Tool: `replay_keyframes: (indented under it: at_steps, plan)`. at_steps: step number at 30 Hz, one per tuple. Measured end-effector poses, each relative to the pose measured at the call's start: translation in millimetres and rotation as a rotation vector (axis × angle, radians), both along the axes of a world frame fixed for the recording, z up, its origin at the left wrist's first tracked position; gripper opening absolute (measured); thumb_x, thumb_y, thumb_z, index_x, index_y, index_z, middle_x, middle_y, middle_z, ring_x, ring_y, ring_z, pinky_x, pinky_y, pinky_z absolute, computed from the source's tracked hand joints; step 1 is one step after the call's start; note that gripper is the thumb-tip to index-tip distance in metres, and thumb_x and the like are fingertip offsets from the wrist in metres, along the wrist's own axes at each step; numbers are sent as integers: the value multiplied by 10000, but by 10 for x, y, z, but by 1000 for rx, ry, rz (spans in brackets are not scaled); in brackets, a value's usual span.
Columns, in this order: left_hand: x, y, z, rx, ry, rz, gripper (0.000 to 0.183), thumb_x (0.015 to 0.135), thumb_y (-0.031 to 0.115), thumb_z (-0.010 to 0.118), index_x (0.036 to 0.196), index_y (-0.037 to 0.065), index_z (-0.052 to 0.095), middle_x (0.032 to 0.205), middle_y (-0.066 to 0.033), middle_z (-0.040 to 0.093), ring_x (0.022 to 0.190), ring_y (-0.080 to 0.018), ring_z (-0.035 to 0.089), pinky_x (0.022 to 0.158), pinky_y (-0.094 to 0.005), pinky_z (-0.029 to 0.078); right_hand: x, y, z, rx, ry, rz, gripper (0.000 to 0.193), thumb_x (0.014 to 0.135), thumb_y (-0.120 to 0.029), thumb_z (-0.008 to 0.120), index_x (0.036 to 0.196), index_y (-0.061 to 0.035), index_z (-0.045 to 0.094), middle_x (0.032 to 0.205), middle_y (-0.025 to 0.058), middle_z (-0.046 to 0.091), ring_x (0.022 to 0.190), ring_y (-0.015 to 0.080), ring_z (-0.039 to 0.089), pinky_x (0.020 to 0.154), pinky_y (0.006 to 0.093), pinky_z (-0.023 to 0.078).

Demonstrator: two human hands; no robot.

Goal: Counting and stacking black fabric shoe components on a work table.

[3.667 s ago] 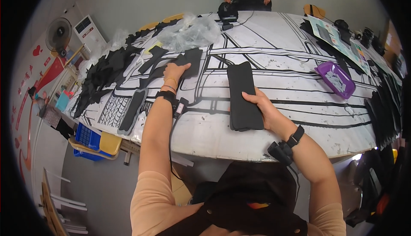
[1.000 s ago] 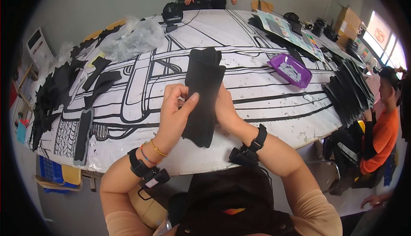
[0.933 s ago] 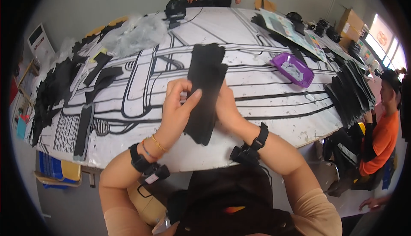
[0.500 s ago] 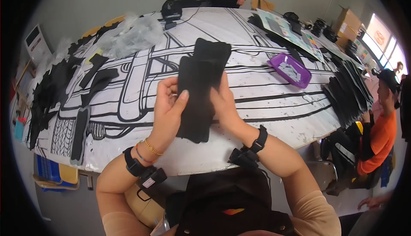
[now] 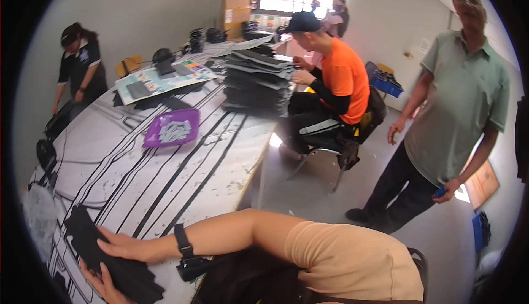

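Several flat black fabric pieces [image 5: 131, 275], long with wavy edges, lie overlapped in my two hands at the lower left, above the table [image 5: 220, 160]. My right hand [image 5: 132, 248] grips their right edge, its thumb on the upper face. From below, my left hand [image 5: 103, 286] holds the near left edge, partly cut off by the picture's rim. Fingers under the pieces are hidden. A dark strap with a small box circles my right wrist.
A purple tray [image 5: 149, 138] holds small pale strips. Beyond it stand a tall stack of dark pieces [image 5: 256, 86] and a printed sheet [image 5: 165, 81]. A person in orange [image 5: 344, 78] sits at the table edge; another in green [image 5: 457, 94] stands right. A third [image 5: 88, 67] bends at the far left.
The view has swung to the right, so my hands and the black pieces now appear at the lower left. Both hands still hold the pieces. The standing person in green has come into view.
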State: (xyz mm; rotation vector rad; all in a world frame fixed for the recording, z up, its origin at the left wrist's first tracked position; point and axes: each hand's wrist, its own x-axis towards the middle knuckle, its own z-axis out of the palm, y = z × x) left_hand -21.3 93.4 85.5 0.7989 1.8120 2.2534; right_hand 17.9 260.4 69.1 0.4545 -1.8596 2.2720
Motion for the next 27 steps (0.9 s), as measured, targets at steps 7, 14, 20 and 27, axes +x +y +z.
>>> replay_keyframes:
  at_steps: [7,14,20,27]
  plan:
    - [96,496,234,64,-64,-264,650,950,159,596,1477,-33,267,1420,-249,418,1217,-346,515,1017,-440,467,-116,-115,-212,-309,-33,260,753,960,-673,365,1381,-53,443,1315,64,537,1212,158,504,1035,290,408]
    - [58,527,229,24,-21,-330,636,953,157,589,1474,-32,278,1415,-246,425,1220,-342,515,1019,-436,467,-190,-8,-203,-440,-107,489,436,1039,-411,437,1320,-91,530,1306,40,576,1113,191,596,922,327,517]
    - [-31,235,78,-67,-32,-265,623,956,156,582,1472,-32,287,1410,-243,430,1223,-340,515,1020,-433,467,-74,-77,-78,-542,-15,691,553,986,-541,466,1333,-111,500,1258,0,550,1141,82,516,973,245,461]
    - [-295,-211,-295,4,-137,-144,653,978,169,554,1520,-9,238,1490,-172,374,1313,-262,441,1090,-337,358,-45,-121,-126,-492,-151,602,631,976,-591,445,1434,-158,420,1383,43,510,1254,165,494,1038,372,441]
